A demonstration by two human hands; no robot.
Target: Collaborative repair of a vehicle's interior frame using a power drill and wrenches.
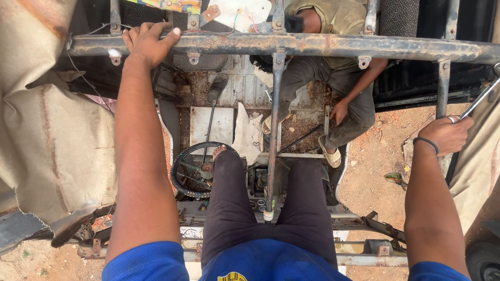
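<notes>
1. far left there's a big sheet of worn tan canvas (52, 130) hanging down the side, creased and stained.
2. the left hand (148, 41) is up on the rusty bar (323, 46) that runs across the whole top of the frame. fingers curled over it, thumb out to the right along the metal, so it's wrapped tight around the bar near its left end.
3. below and between the arms you see the person's legs in dark trousers, blue shirt at the bottom edge, one bare foot (219, 152) resting by the steering wheel (198, 171).
4. the wheel sits low on the stripped metal floor (211, 125), which is dirty with rust and bits of debris. a pale rag (246, 136) lies just right of it.
5. a thin upright post (273, 130) drops from the bar down between the knees.
6. past that, another person (338, 78) in an olive shirt and grey trousers sits crouched under the bar, sandals on, one hand down by the knee.
7. right side: the right hand (448, 134), black band on the wrist, is closed around a slim metal rod (482, 98) that slants up toward the top right. it's well apart from the left hand, lower than the bar.
8. under it is reddish dirt ground (375, 182).
</notes>
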